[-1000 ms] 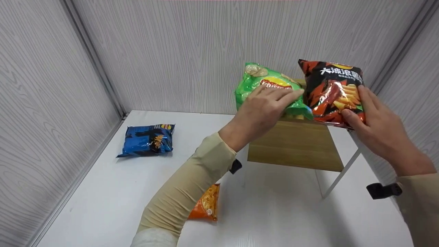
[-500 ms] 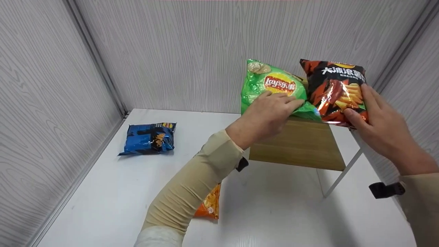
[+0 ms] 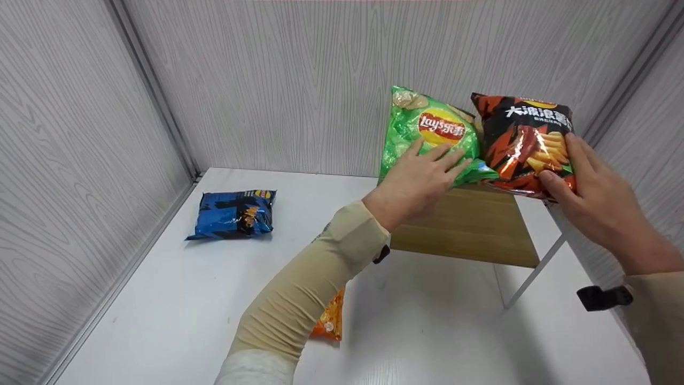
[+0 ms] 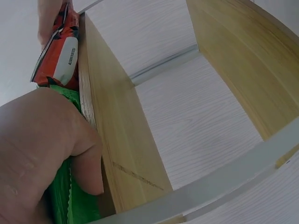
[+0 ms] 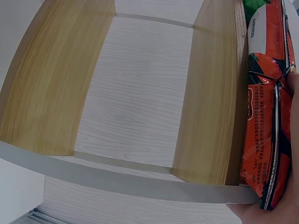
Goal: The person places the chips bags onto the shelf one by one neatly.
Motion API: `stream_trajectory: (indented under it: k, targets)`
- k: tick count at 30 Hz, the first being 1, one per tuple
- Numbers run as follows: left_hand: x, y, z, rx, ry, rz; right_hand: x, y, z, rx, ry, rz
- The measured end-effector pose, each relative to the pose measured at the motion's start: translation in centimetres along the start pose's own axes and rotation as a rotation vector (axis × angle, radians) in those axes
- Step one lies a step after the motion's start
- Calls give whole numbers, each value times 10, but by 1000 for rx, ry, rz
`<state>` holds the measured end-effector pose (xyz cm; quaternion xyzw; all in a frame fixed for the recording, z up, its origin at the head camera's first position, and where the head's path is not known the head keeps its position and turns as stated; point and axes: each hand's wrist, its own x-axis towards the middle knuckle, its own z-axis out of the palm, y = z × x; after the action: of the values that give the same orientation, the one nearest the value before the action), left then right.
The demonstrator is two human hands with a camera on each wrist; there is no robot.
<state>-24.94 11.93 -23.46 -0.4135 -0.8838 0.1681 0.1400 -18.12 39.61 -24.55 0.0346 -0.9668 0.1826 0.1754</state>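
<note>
A green chip bag [image 3: 398,136] leans upright on a wooden shelf, its lower right corner meeting a black and red chip bag [image 3: 494,141]. My left hand [image 3: 419,184] lies with spread fingers on the green bag's front; the left wrist view shows that hand [image 4: 42,144] over the green bag [image 4: 79,207] beside a wooden board. With thumb in front, my right hand [image 3: 598,198] grips the black and red bag by its right edge. In the right wrist view the red bag [image 5: 261,126] stands along a board, the right hand [image 5: 285,200] partly visible.
The wooden shelf [image 3: 470,227] has metal legs [image 3: 534,272] on a white table [image 3: 160,294]. A blue chip bag [image 3: 219,216] lies at the left; an orange bag [image 3: 332,321] is partly behind my left sleeve. Grained panels [image 3: 278,80] enclose the table.
My left hand has loosened from the green bag's front, its fingers now spread. The green bag has shifted right and stands more upright. The black and red bag has moved slightly right with my right hand.
</note>
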Motion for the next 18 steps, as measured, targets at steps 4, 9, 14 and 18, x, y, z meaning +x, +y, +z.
stream_trajectory:
  k: [4, 9, 14, 18]
  targets:
    - [3, 4, -1, 61, -29, -8, 0, 1, -1, 4, 11, -12]
    - [6, 7, -1, 86, -34, -8, -1, 1, -1, -1, 16, -1]
    - [10, 10, -2, 89, -60, -22, -1, 2, -1, -9, 13, 9]
    - [15, 14, -4, 79, -82, -38, -1, 4, -2, -13, 13, 6]
